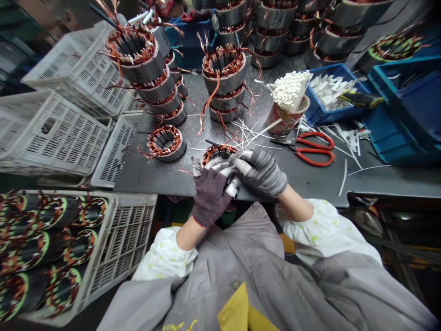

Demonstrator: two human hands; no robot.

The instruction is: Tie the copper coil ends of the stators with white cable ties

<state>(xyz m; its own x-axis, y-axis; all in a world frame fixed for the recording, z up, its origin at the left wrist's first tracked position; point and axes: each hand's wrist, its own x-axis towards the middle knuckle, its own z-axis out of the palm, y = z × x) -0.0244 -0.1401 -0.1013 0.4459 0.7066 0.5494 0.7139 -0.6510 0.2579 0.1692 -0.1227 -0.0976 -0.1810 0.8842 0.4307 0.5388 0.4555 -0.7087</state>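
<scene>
A motor stator [220, 152] with copper windings lies near the bench's front edge, partly hidden behind my hands. My left hand [212, 191], in a dark maroon glove with pale fingertips, is closed around its near side. My right hand [260, 170], in a grey glove, pinches at the stator's right side, close to the left fingertips; what lies between the fingers is too small to make out. Just beyond the hands are scattered thin white strips [244, 133]. Another stator [167, 143] sits to the left. Red-handled scissors [315, 149] rest to the right.
Stacked stators [225, 85] stand behind, with a taller stack [148, 73] at left. A cup [285, 117] holds white tubes, beside a blue bin [330, 92] of white pieces. Teal bins [389, 133] are at right. A crate [113, 230] of stators stands lower left.
</scene>
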